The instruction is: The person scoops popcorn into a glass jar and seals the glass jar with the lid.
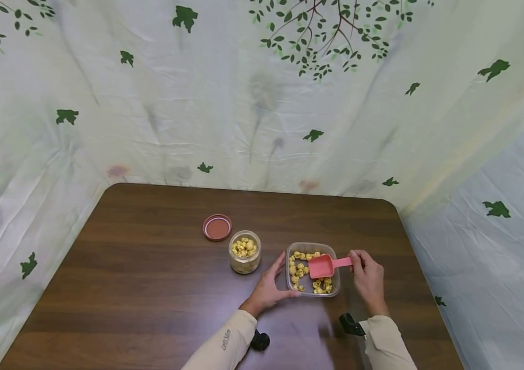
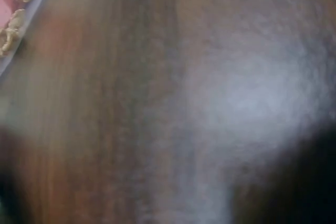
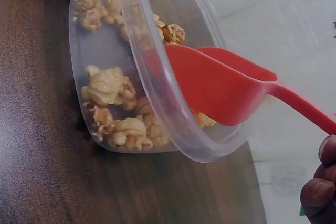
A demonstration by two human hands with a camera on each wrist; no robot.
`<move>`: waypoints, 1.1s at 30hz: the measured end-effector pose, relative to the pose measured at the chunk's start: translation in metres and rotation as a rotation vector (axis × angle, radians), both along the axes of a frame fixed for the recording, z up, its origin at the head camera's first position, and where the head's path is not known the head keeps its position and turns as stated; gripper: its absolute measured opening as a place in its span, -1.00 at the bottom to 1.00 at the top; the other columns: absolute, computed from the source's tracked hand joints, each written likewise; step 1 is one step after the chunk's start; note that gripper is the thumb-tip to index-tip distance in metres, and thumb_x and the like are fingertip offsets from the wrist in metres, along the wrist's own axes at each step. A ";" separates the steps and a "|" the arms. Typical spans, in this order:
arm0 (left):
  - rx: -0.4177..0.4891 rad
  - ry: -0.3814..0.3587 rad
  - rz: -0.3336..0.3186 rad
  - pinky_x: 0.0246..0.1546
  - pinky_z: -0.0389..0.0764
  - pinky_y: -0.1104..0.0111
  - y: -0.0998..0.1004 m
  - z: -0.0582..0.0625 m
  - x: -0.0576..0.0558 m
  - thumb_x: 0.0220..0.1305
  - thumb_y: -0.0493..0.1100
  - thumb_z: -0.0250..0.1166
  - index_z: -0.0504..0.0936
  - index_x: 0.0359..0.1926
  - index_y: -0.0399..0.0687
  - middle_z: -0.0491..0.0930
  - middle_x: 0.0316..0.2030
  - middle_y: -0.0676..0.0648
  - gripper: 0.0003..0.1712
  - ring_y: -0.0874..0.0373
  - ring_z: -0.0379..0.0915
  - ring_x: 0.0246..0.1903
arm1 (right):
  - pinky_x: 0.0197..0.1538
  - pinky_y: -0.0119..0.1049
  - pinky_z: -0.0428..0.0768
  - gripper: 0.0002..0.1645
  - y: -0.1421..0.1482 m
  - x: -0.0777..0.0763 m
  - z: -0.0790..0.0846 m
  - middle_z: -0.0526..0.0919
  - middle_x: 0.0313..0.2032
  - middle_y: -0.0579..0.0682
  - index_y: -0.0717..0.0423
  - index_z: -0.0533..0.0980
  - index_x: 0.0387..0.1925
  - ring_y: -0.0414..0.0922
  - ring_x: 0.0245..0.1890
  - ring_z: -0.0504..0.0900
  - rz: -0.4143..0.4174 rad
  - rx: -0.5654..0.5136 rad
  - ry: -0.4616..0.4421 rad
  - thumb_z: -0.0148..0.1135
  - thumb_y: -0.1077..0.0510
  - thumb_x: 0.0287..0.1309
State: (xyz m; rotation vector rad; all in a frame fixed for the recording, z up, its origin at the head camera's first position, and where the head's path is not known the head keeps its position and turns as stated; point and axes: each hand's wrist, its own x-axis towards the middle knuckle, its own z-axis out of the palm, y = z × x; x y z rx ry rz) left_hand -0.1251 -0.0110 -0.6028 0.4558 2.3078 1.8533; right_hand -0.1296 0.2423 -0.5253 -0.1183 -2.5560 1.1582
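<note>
A clear plastic container (image 1: 336, 288) holding pieces of caramel popcorn (image 1: 300, 270) stands on the table. My left hand (image 1: 268, 289) grips its left side, thumb along the front edge and fingers along the side. By its handle my right hand (image 1: 369, 278) holds a pink-red scoop (image 1: 321, 266). The scoop's bowl (image 3: 220, 85) dips past the container's rim among the popcorn, and looks empty from the head view. In the right wrist view, fingertips (image 3: 317, 192) pinch the handle. The left wrist view shows mostly blurred table, with the container's edge (image 2: 31, 22) at upper left.
Left of the container is a glass jar (image 1: 245, 265) partly filled with popcorn. A red lid (image 1: 217, 227) lies behind and left of the jar. The brown wooden table (image 1: 150, 288) meets a leaf-printed cloth (image 1: 224, 113) at its back and sides.
</note>
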 end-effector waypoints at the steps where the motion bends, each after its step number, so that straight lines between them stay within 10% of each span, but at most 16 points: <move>1: 0.010 -0.006 0.000 0.31 0.23 0.09 0.001 -0.001 0.000 -0.12 -0.15 0.60 -0.01 0.50 -0.17 0.22 0.37 -0.29 0.26 -0.16 0.20 0.32 | -0.57 -0.41 0.27 -0.74 0.000 0.000 -0.001 0.48 -0.59 -0.02 0.22 0.56 -0.30 -0.23 -0.61 0.31 -0.004 -0.003 0.001 0.07 0.11 0.39; 33: -0.125 -0.047 0.004 0.29 0.26 0.04 0.005 -0.001 -0.001 -0.19 0.02 0.61 0.09 0.48 -0.08 0.33 0.33 -0.15 0.26 -0.04 0.23 0.30 | -0.49 -0.40 0.29 -0.72 -0.010 -0.007 -0.023 0.49 -0.55 -0.01 0.25 0.56 -0.26 -0.18 -0.55 0.34 0.024 -0.040 -0.061 0.05 0.11 0.40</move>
